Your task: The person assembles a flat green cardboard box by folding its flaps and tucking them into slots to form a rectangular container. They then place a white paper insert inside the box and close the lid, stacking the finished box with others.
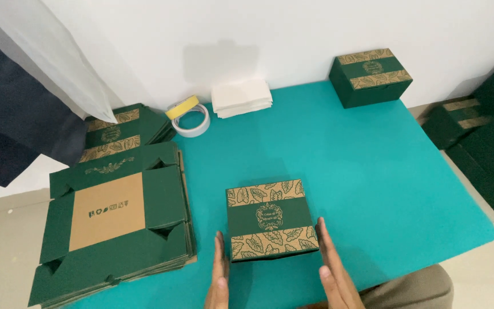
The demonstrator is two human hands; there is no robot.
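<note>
Your folded green box (pixel 271 219) sits on the teal table (pixel 384 171) near its front edge, closed, lid up; it is nearly square, its leaf-patterned bands running left to right, slightly tilted; your left hand (pixel 218 280) and right hand (pixel 335 274) flank its near corners, flat and open, gripping nothing; flat box blanks (pixel 115 229) lie stacked to the left.

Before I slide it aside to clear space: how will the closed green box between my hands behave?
The green box looks like thin card, so probably light. Its flat base should slide on the teal mat, not roll. Squeezing its sides may dent them.
</note>
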